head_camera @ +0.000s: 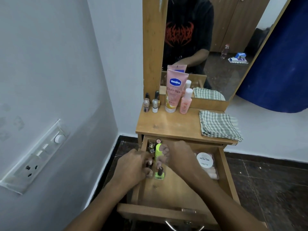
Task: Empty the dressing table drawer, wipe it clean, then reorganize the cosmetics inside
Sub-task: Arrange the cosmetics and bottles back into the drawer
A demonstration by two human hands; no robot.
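The dressing table (175, 124) stands in a corner against a pale wall, with a tall mirror (225, 47) rising behind its top. Its drawer (175, 189) is pulled wide open toward the person, and most of its wooden floor is bare. A folded checked cloth (218, 125) lies on the right of the tabletop. At the back left stand a pink lotion tube (174, 92) and, just beside it, a pink bottle (185, 101), then two little bottles (155, 105) by the mirror frame.

Both hands are inside the drawer at its left side. The right hand (180, 152) reaches across from the right, its fingers (164, 150) curled round a yellow-green tube (158, 150) that stands upright near the back. The left hand (133, 165) has its fingers bent in on a small bottle (150, 162), mostly hidden; how tightly they pinch it I cannot tell. A green nail polish bottle (159, 174) stands just in front of the tube, and more small bottles sit in the back left corner (152, 147). A round white-lidded tub (204, 160) lies by the drawer's right wall.
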